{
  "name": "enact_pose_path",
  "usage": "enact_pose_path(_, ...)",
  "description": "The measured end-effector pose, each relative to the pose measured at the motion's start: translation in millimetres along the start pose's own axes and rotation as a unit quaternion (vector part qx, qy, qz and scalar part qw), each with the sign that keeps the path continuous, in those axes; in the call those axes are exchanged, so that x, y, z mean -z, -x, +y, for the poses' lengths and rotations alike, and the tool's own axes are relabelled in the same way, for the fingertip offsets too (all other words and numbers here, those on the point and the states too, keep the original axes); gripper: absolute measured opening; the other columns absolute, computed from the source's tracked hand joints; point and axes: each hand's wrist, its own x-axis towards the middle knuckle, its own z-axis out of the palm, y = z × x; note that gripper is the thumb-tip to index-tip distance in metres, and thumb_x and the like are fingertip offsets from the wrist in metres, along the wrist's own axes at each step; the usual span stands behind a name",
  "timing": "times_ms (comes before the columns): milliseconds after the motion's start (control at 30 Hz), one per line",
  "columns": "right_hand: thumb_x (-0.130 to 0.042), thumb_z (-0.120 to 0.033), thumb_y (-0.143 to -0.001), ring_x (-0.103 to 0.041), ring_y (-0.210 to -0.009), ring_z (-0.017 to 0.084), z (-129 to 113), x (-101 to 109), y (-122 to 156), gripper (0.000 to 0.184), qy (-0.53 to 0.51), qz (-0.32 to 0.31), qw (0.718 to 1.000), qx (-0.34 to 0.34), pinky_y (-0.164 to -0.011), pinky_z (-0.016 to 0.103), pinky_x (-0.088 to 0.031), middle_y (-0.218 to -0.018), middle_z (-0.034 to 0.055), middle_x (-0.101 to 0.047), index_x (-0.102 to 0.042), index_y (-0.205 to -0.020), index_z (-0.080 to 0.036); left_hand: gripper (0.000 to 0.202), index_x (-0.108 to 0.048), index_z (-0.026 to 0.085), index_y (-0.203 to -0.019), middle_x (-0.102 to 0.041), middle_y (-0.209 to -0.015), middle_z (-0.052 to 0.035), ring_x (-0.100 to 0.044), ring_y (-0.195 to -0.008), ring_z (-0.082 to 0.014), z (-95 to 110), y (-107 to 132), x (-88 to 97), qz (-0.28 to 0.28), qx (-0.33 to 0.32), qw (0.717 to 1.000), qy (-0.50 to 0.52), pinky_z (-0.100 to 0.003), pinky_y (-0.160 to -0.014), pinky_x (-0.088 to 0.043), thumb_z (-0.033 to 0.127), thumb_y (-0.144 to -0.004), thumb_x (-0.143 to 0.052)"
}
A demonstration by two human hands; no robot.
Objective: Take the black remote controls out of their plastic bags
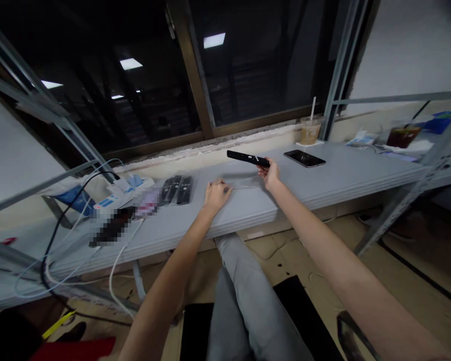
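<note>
My right hand [269,173] is closed around one end of a black remote control [244,157], held tilted above the grey shelf top. A clear plastic bag [247,183] lies between my hands, hard to make out against the shelf. My left hand [216,194] rests low over the shelf with its fingers curled on the near end of this bag. To its left, several black remote controls [184,190] lie side by side, seemingly in clear wrapping. On the right, a dark smartphone [304,158] lies flat, apart from my right hand.
A white power strip [122,193] with plugs and looping cables [47,250] occupies the left side. An iced drink cup [310,131] with a straw stands by the window. Another dark drink [403,135] is farther right. Metal shelf posts [409,185] rise at both sides.
</note>
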Motion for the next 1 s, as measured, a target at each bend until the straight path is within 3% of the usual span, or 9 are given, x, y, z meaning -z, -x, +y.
enact_pose_path(67, -0.044, -0.029, -0.081, -0.049, -0.037, 0.006, -1, 2, -1, 0.020, -0.010, 0.014, 1.000, 0.006, -0.036, 0.014, -0.040, -0.049, -0.0030, -0.057, -0.056, -0.088, -0.015, 0.024, -0.065, 0.017, -0.080, -0.061, -0.094, -0.0077, -0.055, -0.090, -0.0220, -1, 2, 3.4, 0.016, 0.023, 0.999, -0.039, -0.037, -0.083, -0.035, 0.026, -0.082, -0.043)
enact_pose_path(200, -0.040, -0.032, -0.083, -0.049, -0.038, 0.006, -3, 8, -2, 0.024, -0.013, 0.042, 0.999, 0.011, -0.037, 0.015, -0.042, -0.048, -0.0033, -0.055, -0.055, -0.087, -0.014, 0.019, -0.058, 0.014, -0.089, -0.061, -0.090, -0.0099, -0.055, -0.089, -0.0241, -6, 11, 9.5, 0.085, 0.095, 0.988, -0.083, -0.038, -0.082, -0.034, 0.017, -0.077, -0.043)
enact_pose_path(367, -0.042, -0.030, -0.083, -0.052, -0.040, 0.007, -3, 11, 8, 0.019, 0.018, 0.017, 0.999, 0.025, -0.039, 0.015, -0.043, -0.051, -0.0028, -0.057, -0.053, -0.088, -0.015, 0.028, -0.053, 0.011, -0.098, -0.057, -0.100, -0.0158, -0.052, -0.097, -0.0280, -7, 22, 13.4, 0.114, 0.174, 0.973, -0.101, -0.042, -0.087, -0.031, 0.007, -0.074, -0.039)
enact_pose_path(500, -0.047, -0.026, -0.082, -0.059, -0.047, 0.009, -2, 9, 23, 0.018, 0.056, -0.031, 0.997, 0.038, -0.039, 0.016, -0.045, -0.063, -0.0027, -0.061, -0.048, -0.098, -0.019, 0.054, -0.046, 0.011, -0.114, -0.055, -0.111, -0.0158, -0.047, -0.107, -0.0268, -7, 23, 12.7, 0.043, 0.063, 0.996, -0.045, -0.041, -0.088, -0.030, -0.008, -0.066, -0.032)
enact_pose_path(600, -0.056, -0.026, -0.077, -0.060, -0.046, 0.010, 1, 8, 31, 0.020, 0.090, -0.071, 0.992, 0.055, -0.038, 0.018, -0.046, -0.070, -0.0014, -0.063, -0.049, -0.095, -0.020, 0.067, -0.043, 0.020, -0.120, -0.055, -0.116, -0.0067, -0.047, -0.110, -0.0190, -8, 20, 12.0, 0.011, -0.016, 1.000, -0.020, -0.033, -0.089, -0.032, -0.011, -0.062, -0.033)
enact_pose_path(667, -0.059, -0.025, -0.074, -0.060, -0.046, 0.011, 4, 7, 32, 0.019, 0.109, -0.097, 0.987, 0.071, -0.039, 0.019, -0.046, -0.074, -0.0010, -0.063, -0.052, -0.091, -0.020, 0.065, -0.048, 0.023, -0.115, -0.059, -0.111, -0.0024, -0.051, -0.105, -0.0157, -9, 19, 11.9, -0.003, -0.045, 0.999, -0.010, -0.029, -0.088, -0.034, -0.010, -0.062, -0.034)
enact_pose_path(767, -0.060, -0.024, -0.072, -0.061, -0.049, 0.011, 8, 8, 30, 0.018, 0.132, -0.129, 0.978, 0.093, -0.042, 0.021, -0.049, -0.075, -0.0009, -0.062, -0.054, -0.088, -0.020, 0.046, -0.056, 0.022, -0.103, -0.062, -0.101, -0.0035, -0.053, -0.099, -0.0173, -8, 20, 11.8, 0.006, -0.045, 0.999, -0.009, -0.031, -0.088, -0.034, -0.002, -0.069, -0.037)
enact_pose_path(900, -0.061, -0.021, -0.069, -0.060, -0.051, 0.010, 13, 10, 27, 0.017, 0.163, -0.155, 0.967, 0.122, -0.045, 0.022, -0.050, -0.076, -0.0009, -0.061, -0.056, -0.085, -0.018, 0.019, -0.059, 0.018, -0.090, -0.059, -0.096, -0.0090, -0.053, -0.094, -0.0228, -5, 25, 11.3, 0.033, -0.012, 0.999, -0.018, -0.037, -0.089, -0.032, 0.018, -0.073, -0.049)
enact_pose_path(1000, -0.063, -0.020, -0.064, -0.056, -0.052, 0.008, 15, 10, 27, 0.016, 0.191, -0.163, 0.956, 0.150, -0.046, 0.022, -0.050, -0.074, -0.0015, -0.059, -0.058, -0.080, -0.017, 0.019, -0.058, 0.017, -0.080, -0.058, -0.092, -0.0097, -0.053, -0.093, -0.0244, -3, 27, 11.3, 0.033, -0.004, 0.999, -0.018, -0.039, -0.087, -0.032, 0.034, -0.074, -0.054)
